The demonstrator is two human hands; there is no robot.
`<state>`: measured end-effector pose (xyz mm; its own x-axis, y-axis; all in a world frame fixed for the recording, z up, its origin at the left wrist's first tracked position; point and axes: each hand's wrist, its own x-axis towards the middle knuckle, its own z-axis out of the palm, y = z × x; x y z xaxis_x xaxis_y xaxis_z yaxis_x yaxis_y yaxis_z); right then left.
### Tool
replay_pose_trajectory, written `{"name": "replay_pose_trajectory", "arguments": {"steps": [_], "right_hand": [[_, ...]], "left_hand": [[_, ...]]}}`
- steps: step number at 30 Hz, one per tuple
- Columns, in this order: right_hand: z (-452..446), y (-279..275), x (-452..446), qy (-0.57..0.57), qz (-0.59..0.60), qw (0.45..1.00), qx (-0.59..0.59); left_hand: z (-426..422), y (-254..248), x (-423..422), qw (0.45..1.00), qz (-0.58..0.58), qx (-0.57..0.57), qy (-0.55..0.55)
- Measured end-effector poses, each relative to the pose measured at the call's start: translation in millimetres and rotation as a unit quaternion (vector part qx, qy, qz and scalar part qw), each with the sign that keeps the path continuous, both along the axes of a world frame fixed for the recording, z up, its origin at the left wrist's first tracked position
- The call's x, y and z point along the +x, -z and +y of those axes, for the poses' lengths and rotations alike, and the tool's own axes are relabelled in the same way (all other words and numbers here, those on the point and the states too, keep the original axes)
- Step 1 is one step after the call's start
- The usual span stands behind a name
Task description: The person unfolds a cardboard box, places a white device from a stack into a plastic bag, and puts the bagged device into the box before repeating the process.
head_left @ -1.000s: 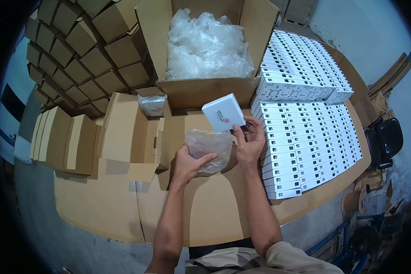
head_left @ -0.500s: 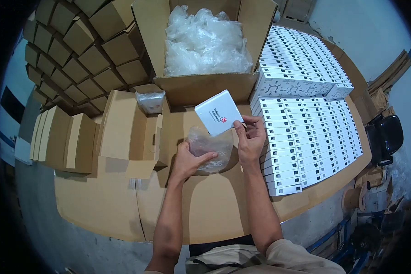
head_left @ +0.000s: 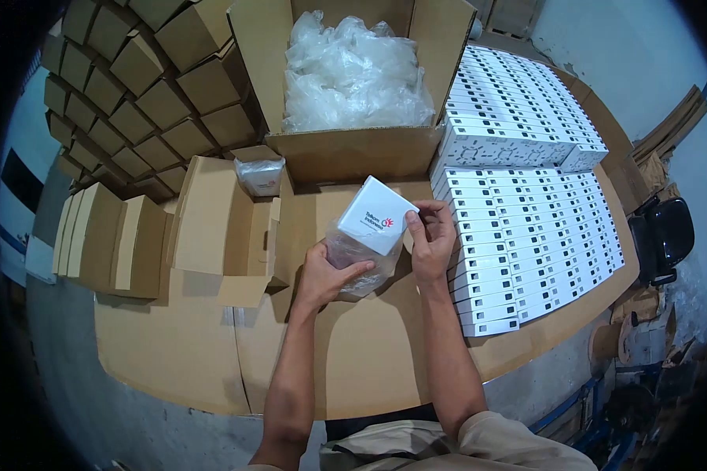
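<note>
A small white box [head_left: 377,210] with a red logo and dark lettering is partly inside a clear plastic bag [head_left: 353,255]. My left hand [head_left: 327,275] is closed round the bag, its thumb across the front. At the box's right corner, my right hand [head_left: 434,243] pinches the edge between thumb and fingers. The lower end of the box lies behind the film of the bag. To the left, an open brown carton [head_left: 212,216] holds a bagged white box [head_left: 260,177] at its far end.
A large carton [head_left: 353,149] full of clear plastic bags [head_left: 357,71] stands at the back. Stacked white boxes [head_left: 526,243] line the right side. Brown cartons [head_left: 161,98] are piled at the back left, with several folded ones [head_left: 110,239] in front.
The white box has moved down and tilted, and its lower part is now inside the bag. My right hand has followed it slightly; my left hand is nearly still.
</note>
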<state>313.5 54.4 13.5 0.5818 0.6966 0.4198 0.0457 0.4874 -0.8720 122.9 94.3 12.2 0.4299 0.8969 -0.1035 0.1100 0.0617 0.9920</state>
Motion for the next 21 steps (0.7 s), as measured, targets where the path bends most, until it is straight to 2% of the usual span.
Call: {"name": "replay_pose_trajectory", "arguments": {"steps": [6,12,15,18,21], "right_hand": [[-0.1,0.1,0.3,-0.029,0.004,1.0,-0.003],[-1.4,0.1,-1.2,-0.049,0.002,0.999,-0.023],[0.3,2.8,-1.3,-0.05,0.008,0.998,-0.022],[0.4,5.9,0.4,-0.05,-0.002,0.998,-0.026],[-1.4,8.0,1.2,-0.058,-0.013,0.998,-0.036]], "left_hand": [[0.1,1.6,0.4,1.0,0.021,0.012,-0.004],[0.3,3.9,3.4,0.999,-0.047,0.015,-0.001],[0.9,4.7,2.9,0.999,-0.032,0.028,-0.006],[1.5,5.1,4.3,0.998,-0.063,0.016,-0.011],[1.8,10.3,9.1,0.996,-0.069,-0.023,-0.059]]}}
